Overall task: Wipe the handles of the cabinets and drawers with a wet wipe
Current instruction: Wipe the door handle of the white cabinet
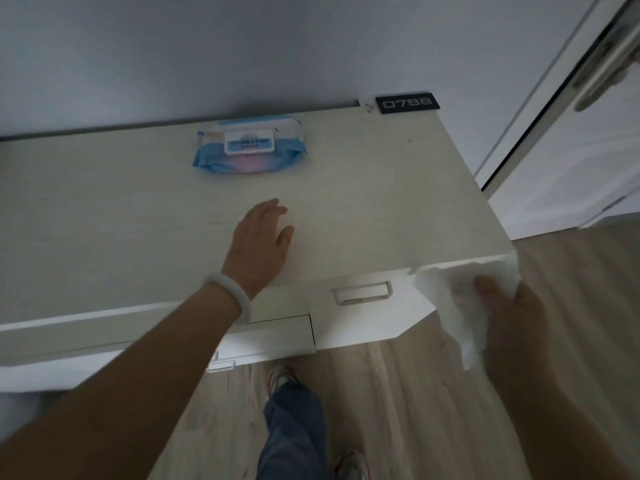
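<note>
A pale wooden cabinet (pixel 104 216) fills the middle of the head view. A white rectangular drawer handle (pixel 362 292) shows on its upper right front, and a second handle (pixel 221 364) peeks out lower down, partly hidden by my left forearm. My left hand (pixel 261 242) rests flat and open on the cabinet top, with a pale bangle on the wrist. My right hand (pixel 509 317) holds a crumpled white wet wipe (pixel 457 299) beside the cabinet's right front corner, right of the upper handle. A blue pack of wet wipes (pixel 249 147) lies near the back of the top, lid closed.
A black plate reading 0788 (pixel 407 103) stands at the back right corner of the top. A white door with a metal lever handle (pixel 602 81) is at the right. Wooden floor (pixel 398 410) lies below, with my legs and shoes (pixel 294 424) near the cabinet front.
</note>
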Motion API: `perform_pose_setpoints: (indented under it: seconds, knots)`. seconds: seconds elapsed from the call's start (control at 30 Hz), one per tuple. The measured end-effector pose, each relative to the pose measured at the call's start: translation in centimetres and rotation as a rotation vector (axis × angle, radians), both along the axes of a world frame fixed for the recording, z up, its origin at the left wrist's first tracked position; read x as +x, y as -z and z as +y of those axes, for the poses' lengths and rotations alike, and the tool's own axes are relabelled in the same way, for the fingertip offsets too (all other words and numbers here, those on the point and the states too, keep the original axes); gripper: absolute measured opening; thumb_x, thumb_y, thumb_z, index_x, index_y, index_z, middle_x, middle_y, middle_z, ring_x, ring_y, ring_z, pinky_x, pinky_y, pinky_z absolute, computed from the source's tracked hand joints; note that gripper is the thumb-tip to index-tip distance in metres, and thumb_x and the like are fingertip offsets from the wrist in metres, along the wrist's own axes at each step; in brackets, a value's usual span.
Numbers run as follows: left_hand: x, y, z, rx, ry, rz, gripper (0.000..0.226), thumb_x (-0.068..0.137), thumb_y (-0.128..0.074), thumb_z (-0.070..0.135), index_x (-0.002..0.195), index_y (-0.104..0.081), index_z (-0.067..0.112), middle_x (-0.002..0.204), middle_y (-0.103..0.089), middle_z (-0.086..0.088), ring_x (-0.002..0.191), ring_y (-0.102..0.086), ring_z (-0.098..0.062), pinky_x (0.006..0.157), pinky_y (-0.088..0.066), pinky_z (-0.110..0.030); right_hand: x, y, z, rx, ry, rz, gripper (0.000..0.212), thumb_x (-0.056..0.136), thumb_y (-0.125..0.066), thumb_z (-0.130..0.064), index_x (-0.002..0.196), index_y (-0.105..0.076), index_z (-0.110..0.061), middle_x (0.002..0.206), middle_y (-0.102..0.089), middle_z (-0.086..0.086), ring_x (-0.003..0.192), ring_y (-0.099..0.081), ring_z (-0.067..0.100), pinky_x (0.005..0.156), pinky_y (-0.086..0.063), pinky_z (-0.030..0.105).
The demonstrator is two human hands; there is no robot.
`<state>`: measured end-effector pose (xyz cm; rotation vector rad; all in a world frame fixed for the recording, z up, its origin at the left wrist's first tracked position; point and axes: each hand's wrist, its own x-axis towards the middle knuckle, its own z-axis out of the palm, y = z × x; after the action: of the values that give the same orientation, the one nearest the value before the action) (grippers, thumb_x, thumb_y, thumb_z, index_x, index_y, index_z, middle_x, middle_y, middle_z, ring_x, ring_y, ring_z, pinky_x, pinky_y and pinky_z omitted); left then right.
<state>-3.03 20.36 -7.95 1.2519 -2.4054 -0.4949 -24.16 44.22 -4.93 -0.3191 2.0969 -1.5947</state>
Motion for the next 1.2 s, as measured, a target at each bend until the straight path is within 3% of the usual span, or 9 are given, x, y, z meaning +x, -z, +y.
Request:
perform_pose_setpoints:
  seconds: [0.13, 0.23, 0.4, 0.53, 0.73, 0.83, 0.97, 1.13, 1.2]
  knots:
    - [0.4, 2.5, -1.2, -0.009, 0.072, -0.354, 0.061, 0.1, -0.025, 0.047, 0.152, -0.02, 0.015, 0.162, -0.009, -0.005, 0.149, -0.006, -0.022, 0.12, -0.005, -0.038, 1.4, 5.0, -0.4, 0.167, -0.08, 0.321, 0.01, 0.095, -0.052, -0.006, 0.103, -0.058, -0.004, 0.089, -0.062, 0.007, 0.077, -0.06, 0.012, 0.066, -0.045, 0.032]
    - [0.6, 4.0, -0.9, -0.077, 0.067, -0.396, 0.074, 0.091, -0.004, 0.056, 0.153, -0.015, 0.018, 0.162, -0.01, -0.005, 0.149, -0.006, -0.022, 0.121, -0.005, -0.04, 4.1, 7.3, -2.3, 0.182, -0.284, 0.325, 0.018, 0.101, -0.043, -0.007, 0.113, -0.056, -0.008, 0.097, -0.061, 0.002, 0.076, -0.056, -0.003, 0.065, -0.042, 0.008]
    - [0.6, 4.2, -1.0, -0.115, 0.052, -0.37, 0.074, 0.09, -0.008, 0.056, 0.153, -0.021, 0.019, 0.16, -0.016, -0.004, 0.149, -0.012, -0.022, 0.12, -0.008, -0.039, 7.7, 10.0, -4.8, 0.196, -0.317, 0.451, 0.033, 0.098, -0.049, -0.008, 0.131, -0.05, -0.005, 0.13, -0.039, 0.004, 0.118, -0.043, 0.018, 0.097, -0.042, 0.018]
    - [0.5, 4.3, -1.0, -0.125, 0.043, -0.362, 0.074, 0.089, -0.009, 0.056, 0.152, -0.024, 0.019, 0.16, -0.018, -0.004, 0.148, -0.014, -0.021, 0.12, -0.009, -0.039, 6.6, 9.5, -5.2, 0.257, -0.097, 0.391, 0.026, 0.097, -0.05, -0.007, 0.121, -0.056, 0.002, 0.111, -0.038, 0.007, 0.095, -0.039, 0.015, 0.075, -0.033, 0.0]
    - [0.5, 4.5, -1.0, -0.147, 0.031, -0.35, 0.072, 0.09, -0.012, 0.054, 0.151, -0.027, 0.018, 0.159, -0.022, -0.006, 0.147, -0.017, -0.022, 0.12, -0.011, -0.04, 4.3, 7.9, -3.8, 0.124, 0.076, 0.35, 0.003, 0.094, -0.05, -0.007, 0.093, -0.048, -0.006, 0.09, -0.05, 0.01, 0.071, -0.044, 0.015, 0.057, -0.036, 0.011]
    - [0.5, 4.4, -1.0, -0.153, 0.025, -0.35, 0.073, 0.09, -0.012, 0.054, 0.151, -0.028, 0.018, 0.159, -0.023, -0.006, 0.147, -0.018, -0.023, 0.12, -0.011, -0.04, 5.5, 8.7, -5.0, 0.126, -0.131, 0.238, 0.01, 0.094, -0.055, -0.017, 0.094, -0.05, -0.008, 0.089, -0.052, 0.006, 0.073, -0.051, 0.016, 0.061, -0.041, 0.009]
    - [0.5, 4.4, -0.9, -0.154, 0.03, -0.349, 0.073, 0.09, -0.012, 0.054, 0.151, -0.027, 0.018, 0.159, -0.022, -0.006, 0.147, -0.017, -0.022, 0.12, -0.011, -0.04, 6.6, 9.5, -5.9, 0.025, -0.36, 0.079, 0.024, 0.102, -0.041, -0.018, 0.094, -0.06, -0.029, 0.11, -0.058, 0.003, 0.093, -0.065, 0.016, 0.077, -0.058, 0.031]
    - [0.5, 4.3, -0.9, -0.146, 0.027, -0.353, 0.071, 0.091, -0.013, 0.053, 0.152, -0.024, 0.019, 0.16, -0.019, -0.005, 0.148, -0.015, -0.022, 0.12, -0.01, -0.039, 5.1, 10.3, -5.4, 0.204, -0.489, 0.548, 0.022, 0.094, -0.057, -0.008, 0.108, -0.069, -0.019, 0.116, -0.045, -0.013, 0.086, -0.063, 0.006, 0.073, -0.056, 0.022]
    - [0.5, 4.3, -0.9, -0.14, 0.025, -0.355, 0.069, 0.091, -0.015, 0.052, 0.152, -0.023, 0.019, 0.16, -0.018, -0.005, 0.148, -0.014, -0.021, 0.121, -0.009, -0.039, 5.0, 10.8, -5.5, 0.234, -0.563, 0.518, 0.02, 0.089, -0.067, -0.017, 0.108, -0.071, -0.02, 0.111, -0.054, -0.013, 0.08, -0.064, 0.003, 0.074, -0.058, 0.026]
